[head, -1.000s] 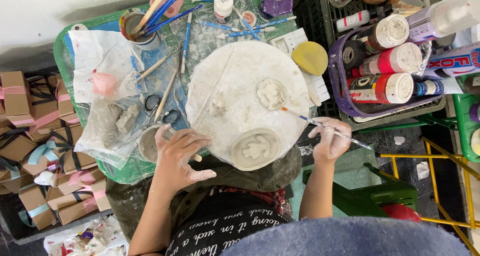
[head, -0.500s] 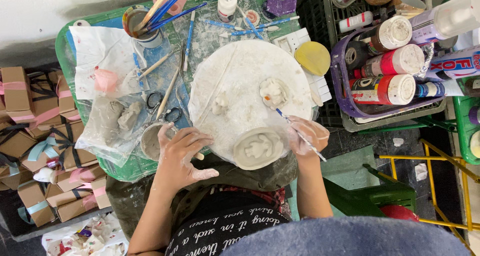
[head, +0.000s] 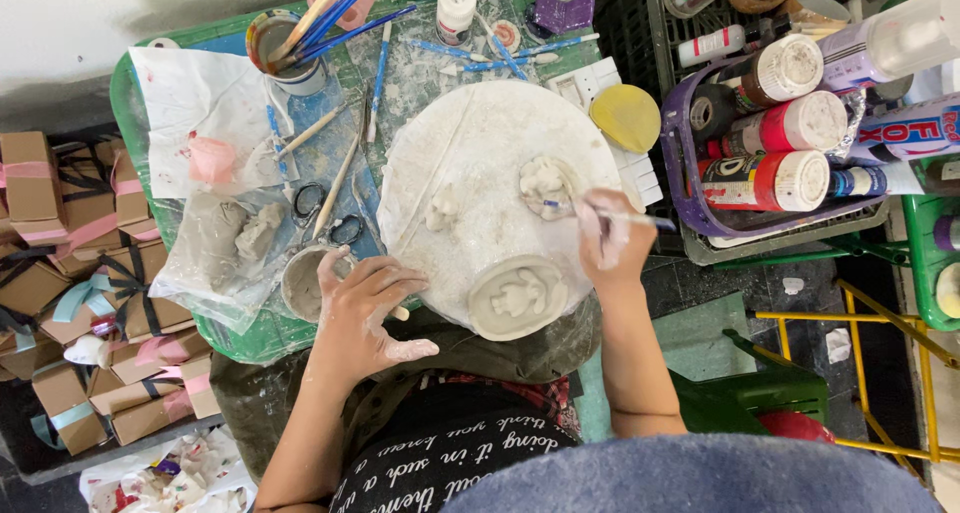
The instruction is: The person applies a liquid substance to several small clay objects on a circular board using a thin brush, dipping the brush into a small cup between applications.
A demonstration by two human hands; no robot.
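**Materials and surfaces on the work table**

The round board looks matt and chalky, covered with dry white clay dust. The small figure and the round mould are pale grey clay, matt and a little rough. The right hand holds a thin brush, and the left hand has a dusty clay film. The plastic bag is clear and shiny, and the paint bottles are glossy plastic. The gift boxes are brown matt cardboard.
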